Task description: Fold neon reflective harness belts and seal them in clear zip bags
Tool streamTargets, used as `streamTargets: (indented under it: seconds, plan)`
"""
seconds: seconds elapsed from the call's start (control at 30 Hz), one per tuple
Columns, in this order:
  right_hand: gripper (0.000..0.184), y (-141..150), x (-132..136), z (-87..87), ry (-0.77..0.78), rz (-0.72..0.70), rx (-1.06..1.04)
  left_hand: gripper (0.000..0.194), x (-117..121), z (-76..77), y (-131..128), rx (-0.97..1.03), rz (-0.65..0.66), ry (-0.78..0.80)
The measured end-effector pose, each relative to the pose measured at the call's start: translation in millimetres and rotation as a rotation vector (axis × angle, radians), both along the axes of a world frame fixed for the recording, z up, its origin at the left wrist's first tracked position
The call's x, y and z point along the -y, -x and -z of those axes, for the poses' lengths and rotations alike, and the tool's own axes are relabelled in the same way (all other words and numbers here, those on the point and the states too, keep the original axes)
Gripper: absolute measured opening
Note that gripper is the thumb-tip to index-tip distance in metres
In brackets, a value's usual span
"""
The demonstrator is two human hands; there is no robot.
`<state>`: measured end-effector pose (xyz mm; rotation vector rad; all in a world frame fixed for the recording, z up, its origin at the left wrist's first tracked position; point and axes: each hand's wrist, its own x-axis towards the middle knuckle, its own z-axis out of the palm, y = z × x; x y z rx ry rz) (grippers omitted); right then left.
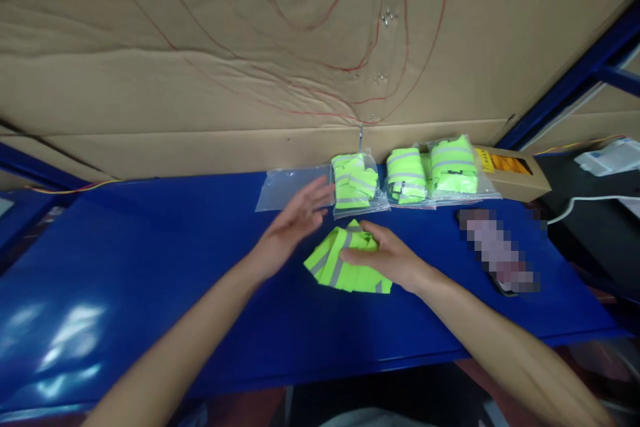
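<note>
My right hand grips a folded neon-yellow reflective vest with grey stripes, thumb on top and fingers mostly hidden behind it. Up and to the left of the vest, my left hand is held with its fingers apart and nothing in it. Just beyond its fingertips lies a flat clear plastic bag. Beside that bag sits another folded yellow piece in clear plastic. Two more bagged yellow bundles, a left one and a right one, stand along the back edge.
The blue table runs up against a cardboard wall with red drawn curves. A brown box with an orange window is at the back right. A blurred-out phone-like object lies on the right. A white cable trails beyond it.
</note>
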<state>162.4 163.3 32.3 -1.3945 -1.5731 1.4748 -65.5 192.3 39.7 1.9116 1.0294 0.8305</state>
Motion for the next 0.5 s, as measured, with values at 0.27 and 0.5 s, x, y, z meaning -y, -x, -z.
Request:
streamTargets:
  seconds: [0.27,0.5]
  plan:
    - [0.093,-24,-19,-7.5,0.12,0.506,-0.321,0.036,-40,25.1,-11,-0.415,-0.367,-0.147]
    - [0.095,-25,-19,-3.4,0.083,0.592,-0.325,0.018,-10,14.4,14,-0.442,-0.511,-0.009]
